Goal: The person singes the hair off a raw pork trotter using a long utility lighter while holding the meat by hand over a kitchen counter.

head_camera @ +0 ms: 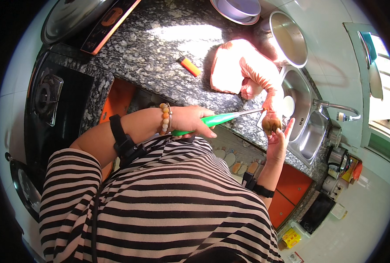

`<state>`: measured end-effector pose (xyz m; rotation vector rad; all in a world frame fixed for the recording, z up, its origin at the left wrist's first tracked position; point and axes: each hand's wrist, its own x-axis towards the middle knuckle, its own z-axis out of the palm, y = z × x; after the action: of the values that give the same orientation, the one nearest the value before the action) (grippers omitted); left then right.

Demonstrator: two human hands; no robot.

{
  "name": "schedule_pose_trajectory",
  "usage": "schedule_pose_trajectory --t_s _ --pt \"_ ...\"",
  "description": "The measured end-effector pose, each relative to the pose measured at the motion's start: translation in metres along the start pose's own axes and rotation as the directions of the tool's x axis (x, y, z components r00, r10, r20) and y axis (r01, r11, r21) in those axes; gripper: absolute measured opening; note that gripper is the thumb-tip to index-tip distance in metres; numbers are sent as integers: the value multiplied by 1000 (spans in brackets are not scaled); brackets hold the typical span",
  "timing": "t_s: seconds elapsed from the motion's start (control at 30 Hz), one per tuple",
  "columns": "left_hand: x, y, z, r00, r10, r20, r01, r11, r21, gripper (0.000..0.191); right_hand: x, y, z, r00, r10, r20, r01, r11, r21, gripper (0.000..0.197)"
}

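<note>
A pig's leg (228,65) with wrinkled pink skin lies bent on the granite countertop, partly washed out by sunlight. Its narrow end reaches the counter's front edge and ends in a brown hoof (271,126). My right hand (278,141) grips the hoof with thumb and fingers. My left hand (193,120), with a bead bracelet at the wrist, is closed round the green handle of a long metal-tipped tool (219,119). The tool's tip meets the skin just above the hoof; its exact kind is unclear. An orange pocket lighter (190,67) lies on the counter left of the leg.
Beyond the leg stands a large steel pot (288,39), with a purple bowl (239,6) farther left. The steel double sink (300,98), holding a white bowl (288,107), adjoins on the right. An induction cooker (111,19) and gas stove (47,95) are at left.
</note>
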<state>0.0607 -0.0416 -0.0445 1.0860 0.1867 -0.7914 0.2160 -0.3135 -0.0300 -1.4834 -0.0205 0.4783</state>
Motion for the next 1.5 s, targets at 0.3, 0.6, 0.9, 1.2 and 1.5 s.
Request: schedule_pose_trajectory --t_s 0.3,0.6,0.9,1.2,1.5 --pt "-1 -5 1 1000 -3 7 3 1000 25 31 1 1 -3 1000 4 16 -4 1000 -13 85" --pt "-2 -6 3 1000 22 16 -22 1000 7 30 3 4 -8 1000 10 2 -10 999 -37 86" --pt "-3 -4 4 1000 -2 -4 2 1000 4 29 2 2 -5 1000 9 1 -9 998 -55 89" --pt "-3 -3 5 1000 -5 -7 5 1000 23 29 -2 -1 4 1000 5 2 -5 998 -58 91" --pt "-2 -4 4 1000 -7 -7 7 1000 27 30 1 5 -4 1000 15 10 -15 999 -52 90"
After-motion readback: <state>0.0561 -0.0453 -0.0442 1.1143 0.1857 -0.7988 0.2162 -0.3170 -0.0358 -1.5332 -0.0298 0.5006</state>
